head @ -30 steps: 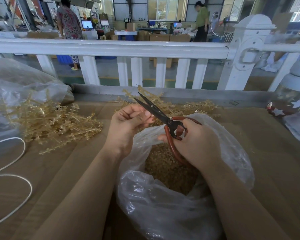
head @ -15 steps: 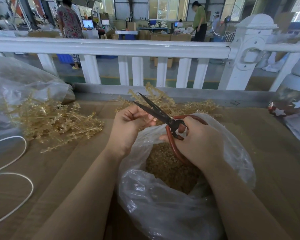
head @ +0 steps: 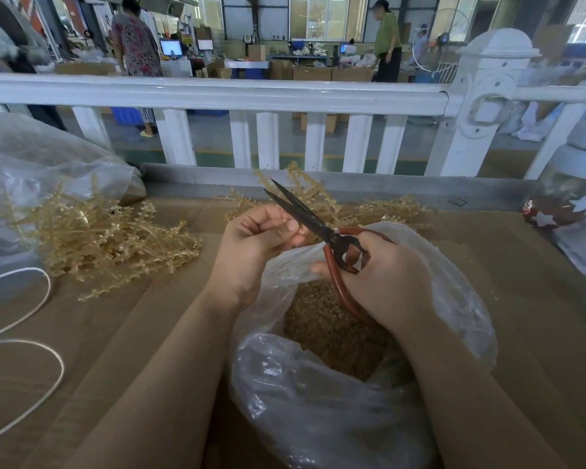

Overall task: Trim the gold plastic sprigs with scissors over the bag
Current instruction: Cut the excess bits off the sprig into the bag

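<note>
While the clear plastic bag is sitting open nearest the person, gold trimmings are lying heaped inside it. Just above the bag's mouth, the right hand is gripping the red-handled scissors, fingers curled through the loops; the dark blades are standing slightly parted, pointing up and away from the bag. Beside the blades, over the bag's far-left rim, the left hand is pinching a small gold piece between thumb and fingers; the piece itself is too small to make out. Left of the bag, a pile of gold sprigs is lying on the brown table, with a white cord looping nearer the edge. Beyond the bag, more sprigs are resting before a white railing.
</note>
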